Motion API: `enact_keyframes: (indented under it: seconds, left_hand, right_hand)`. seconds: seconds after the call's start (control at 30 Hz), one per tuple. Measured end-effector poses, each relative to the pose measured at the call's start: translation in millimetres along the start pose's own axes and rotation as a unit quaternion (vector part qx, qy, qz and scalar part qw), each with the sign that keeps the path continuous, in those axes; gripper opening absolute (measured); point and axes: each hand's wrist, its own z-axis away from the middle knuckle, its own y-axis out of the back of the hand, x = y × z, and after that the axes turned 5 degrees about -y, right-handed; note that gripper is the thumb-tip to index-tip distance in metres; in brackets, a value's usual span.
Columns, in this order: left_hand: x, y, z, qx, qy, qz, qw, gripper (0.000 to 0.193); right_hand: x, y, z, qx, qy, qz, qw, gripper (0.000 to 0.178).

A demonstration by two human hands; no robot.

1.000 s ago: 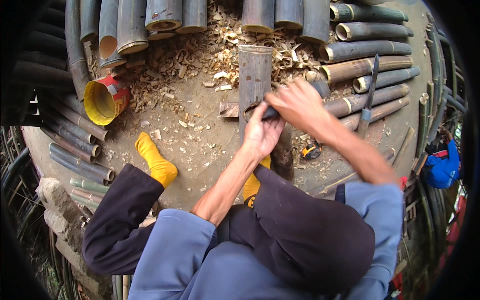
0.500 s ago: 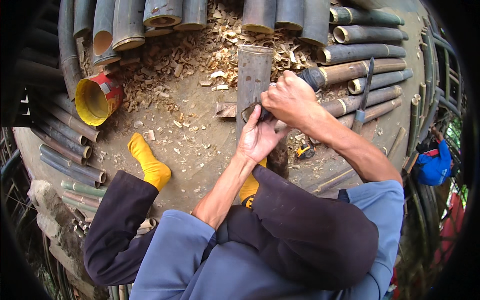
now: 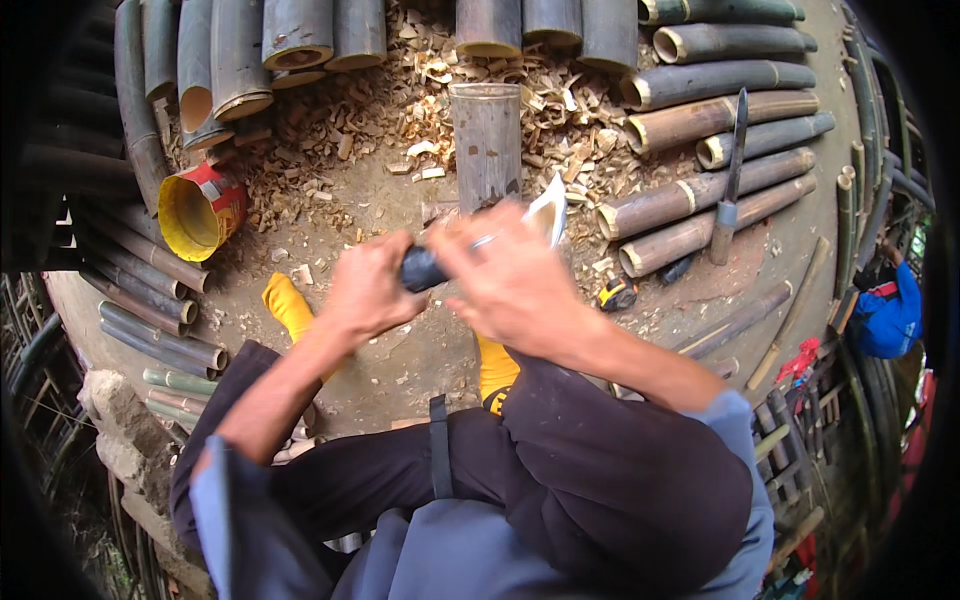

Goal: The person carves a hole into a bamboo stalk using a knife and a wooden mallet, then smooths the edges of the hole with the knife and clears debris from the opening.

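A dark handle [image 3: 425, 268] runs between my hands; a bright pointed blade [image 3: 548, 208] shows past my right hand, seemingly part of the same knife. My left hand [image 3: 368, 292] is closed around the handle's near end. Over the middle of the knife curls my right hand [image 3: 515, 275], ringed and smeared by motion; its grip is partly hidden. Just beyond both hands lies a thick bamboo tube [image 3: 487, 145], its far end toward the shavings and its near part covered by my hands.
Wood shavings [image 3: 430, 120] cover the ground ahead. Bamboo lengths [image 3: 725, 195] lie at the right, with a long knife [image 3: 735, 180] across them. A tape measure [image 3: 616, 293] lies nearby. At the left is a red-yellow tin [image 3: 197, 215]. A person in blue [image 3: 888, 315] is at far right.
The knife has come away from the hole in the bamboo tube and turned, its handle now to the left. My left hand has moved left onto the handle; my right hand moved nearer me.
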Motion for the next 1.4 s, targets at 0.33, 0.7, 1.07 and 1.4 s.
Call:
enact_keyframes:
  seconds: [0.33, 0.7, 1.07, 1.4]
  left_hand:
    - [-37.9, 89.2, -77.8, -0.187, -0.213, -0.306, 0.909, 0.026]
    - [-4.2, -80.1, 67.3, -0.099, 0.256, 0.108, 0.956, 0.043]
    - [-42.7, 21.6, 0.6, -0.163, 0.044, -0.153, 0.974, 0.028]
    - [-18.6, 77.4, -71.1, -0.256, -0.088, -0.274, 0.923, 0.015]
  right_hand:
    - [-10.2, -94.6, -48.1, 0.014, -0.156, -0.351, 0.923, 0.044]
    - [23.8, -85.2, -9.0, -0.400, 0.171, -0.116, 0.893, 0.035]
    - [3.3, -93.2, -17.8, -0.175, -0.076, -0.246, 0.950, 0.044]
    - [5.5, -95.7, -33.1, -0.023, -0.159, -0.354, 0.921, 0.052]
